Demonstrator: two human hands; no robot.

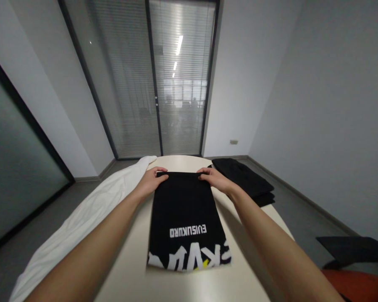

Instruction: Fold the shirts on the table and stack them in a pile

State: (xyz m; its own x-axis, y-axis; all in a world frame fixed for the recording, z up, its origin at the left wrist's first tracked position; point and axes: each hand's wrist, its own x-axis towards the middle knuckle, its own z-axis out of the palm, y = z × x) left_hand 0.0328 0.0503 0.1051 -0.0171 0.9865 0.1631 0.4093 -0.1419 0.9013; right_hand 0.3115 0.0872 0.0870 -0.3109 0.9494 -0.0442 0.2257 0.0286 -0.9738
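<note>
A black folded garment (185, 205) with white lettering and a touch of yellow lies on the pale table, its print upside down to me. At its far left corner, my left hand (151, 181) pinches the edge between thumb and fingers. My right hand (214, 178) grips the far right corner the same way. Between the hands the far edge runs straight. The near edge, with the large letters, rests toward me. What kind of garment it is cannot be told from this folded shape.
White cloth (91, 218) drapes along the left side of the table (126, 268). A stack of folded black clothes (244, 178) sits at the right edge. An orange and black chair (355, 283) stands at lower right. Beyond are a glass door (184, 105) and walls.
</note>
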